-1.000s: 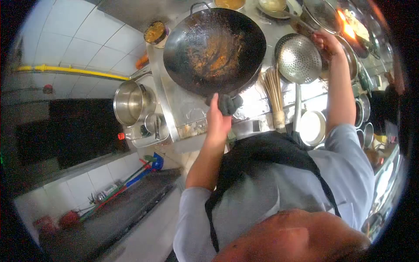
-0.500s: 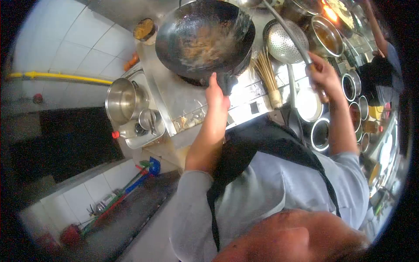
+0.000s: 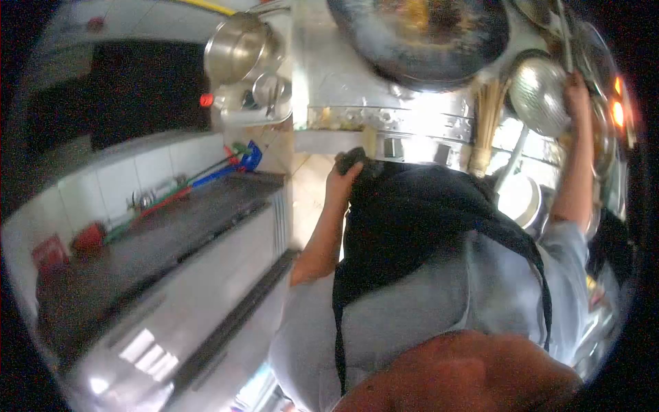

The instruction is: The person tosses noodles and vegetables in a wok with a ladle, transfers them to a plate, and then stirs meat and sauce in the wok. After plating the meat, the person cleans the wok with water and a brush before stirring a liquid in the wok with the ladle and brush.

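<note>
At the top of the head view a dark wok sits on the steel stove, with blurred brown food in it. My left hand is closed on a dark folded cloth, below the wok and apart from it, beside the black apron. At the upper right my right hand grips the handle of a long metal utensil, whose far end is out of view. A perforated strainer lies just left of that hand. A bamboo brush stands between wok and strainer.
A steel pot and a red-capped bottle are at the upper left. A white bowl lies below the strainer. Flames burn at the far right. A dark counter with long-handled tools runs along the left.
The view has shifted, so the stove appears higher. My left hand has come away from the wok's near edge with the cloth and is now near the apron. My right hand has moved outward with the utensil.
</note>
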{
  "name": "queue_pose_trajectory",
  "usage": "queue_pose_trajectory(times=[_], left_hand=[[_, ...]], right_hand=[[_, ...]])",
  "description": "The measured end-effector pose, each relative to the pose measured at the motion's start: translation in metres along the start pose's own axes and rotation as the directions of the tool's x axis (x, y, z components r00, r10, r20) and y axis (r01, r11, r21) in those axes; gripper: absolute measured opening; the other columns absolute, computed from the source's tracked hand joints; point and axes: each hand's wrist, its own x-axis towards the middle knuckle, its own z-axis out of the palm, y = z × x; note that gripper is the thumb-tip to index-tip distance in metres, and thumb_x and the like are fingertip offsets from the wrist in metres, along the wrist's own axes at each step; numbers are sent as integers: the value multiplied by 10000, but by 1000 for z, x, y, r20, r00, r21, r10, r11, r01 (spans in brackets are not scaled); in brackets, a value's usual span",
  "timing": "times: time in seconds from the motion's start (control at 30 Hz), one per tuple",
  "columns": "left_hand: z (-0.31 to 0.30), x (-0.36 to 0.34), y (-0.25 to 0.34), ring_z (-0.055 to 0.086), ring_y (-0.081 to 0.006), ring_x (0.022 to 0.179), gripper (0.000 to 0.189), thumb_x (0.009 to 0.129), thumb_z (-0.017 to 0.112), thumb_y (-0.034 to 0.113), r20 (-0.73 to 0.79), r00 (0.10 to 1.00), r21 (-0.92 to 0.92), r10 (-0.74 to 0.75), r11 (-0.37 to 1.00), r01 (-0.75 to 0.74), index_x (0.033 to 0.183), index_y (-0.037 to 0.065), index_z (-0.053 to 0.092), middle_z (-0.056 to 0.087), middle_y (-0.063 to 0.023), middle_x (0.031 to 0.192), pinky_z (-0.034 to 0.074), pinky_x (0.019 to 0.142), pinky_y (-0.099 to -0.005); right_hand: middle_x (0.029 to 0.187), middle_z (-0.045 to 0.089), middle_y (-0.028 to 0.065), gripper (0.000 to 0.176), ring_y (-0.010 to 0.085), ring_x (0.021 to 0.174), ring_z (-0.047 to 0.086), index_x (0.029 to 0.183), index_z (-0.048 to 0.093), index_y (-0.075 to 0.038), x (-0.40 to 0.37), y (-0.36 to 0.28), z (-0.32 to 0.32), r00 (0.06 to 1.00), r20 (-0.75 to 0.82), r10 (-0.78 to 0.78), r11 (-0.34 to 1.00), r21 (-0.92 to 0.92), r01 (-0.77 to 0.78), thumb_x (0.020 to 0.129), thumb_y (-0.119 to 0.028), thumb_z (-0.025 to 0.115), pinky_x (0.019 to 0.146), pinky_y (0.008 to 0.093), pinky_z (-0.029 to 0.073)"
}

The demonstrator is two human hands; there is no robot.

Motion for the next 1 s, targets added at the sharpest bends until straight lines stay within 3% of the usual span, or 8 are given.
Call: queue_pose_trajectory(times=[0.1,0.2,0.3,0.37,0.43,0.77,0.87,1.0], left_hand=[[-30,-50,-31,640,-224,913,532,792,734,340,-192,974,161,117,983,-86,1186,18,583,655,-125,1061,501,824,-341],[-58,-80,-70,651,-226,912,489,783,726,311,-396,913,578,99,799,164,1156,24,592,673,-127,1014,504,820,-332],[-87,-93,-131,654,-222,915,468,778,724,304,-444,896,168,-24,980,110,1130,23,599,677,-141,1007,504,816,-327],[-78,-93,-115,657,-222,917,459,777,727,299,-437,899,61,-29,996,62,1116,14,603,678,-145,1026,503,821,-328],[-66,-88,-94,645,-216,960,440,798,716,246,-451,891,137,47,990,17,1147,7,595,671,-134,1071,491,855,-323],[63,-8,104,618,-237,1003,517,878,627,362,87,987,95,135,985,-143,1220,-19,550,635,-159,1112,480,873,-331],[133,40,121,625,-250,987,378,922,587,302,406,911,-704,71,660,263,1078,-43,572,636,-132,1060,515,875,-393],[179,60,150,670,-288,762,320,916,583,232,381,924,-720,42,640,268,1013,-73,565,656,-169,926,572,713,-422]], right_hand=[[806,632,206,278,353,711,633,962,657,-61,87,28,11,963,171,208,956,175,-237,876,-294,533,648,444,484],[756,601,173,295,269,660,599,982,658,-85,186,82,86,950,57,-307,918,-245,311,869,-342,569,605,422,450],[1094,630,166,365,254,851,604,1057,577,93,121,-12,-3,876,53,-480,870,161,467,882,-226,610,737,357,459],[1139,615,122,338,199,726,544,1132,562,40,125,-26,-3,948,268,174,-279,936,-213,917,-221,571,679,320,459],[1177,612,93,349,160,688,523,1178,553,7,229,115,69,907,295,-300,-444,799,-407,923,-231,564,637,287,464],[985,612,-9,365,13,531,437,1248,516,-26,12,-19,-74,805,454,382,-135,889,-438,927,-198,539,434,140,358],[871,589,-2,293,19,485,422,1127,536,-26,-66,-42,-104,892,424,158,-313,878,-362,905,-217,548,360,137,328],[807,563,-11,408,6,456,389,1183,541,23,-173,-145,-176,923,357,146,-311,902,-300,880,-249,550,322,157,279]])
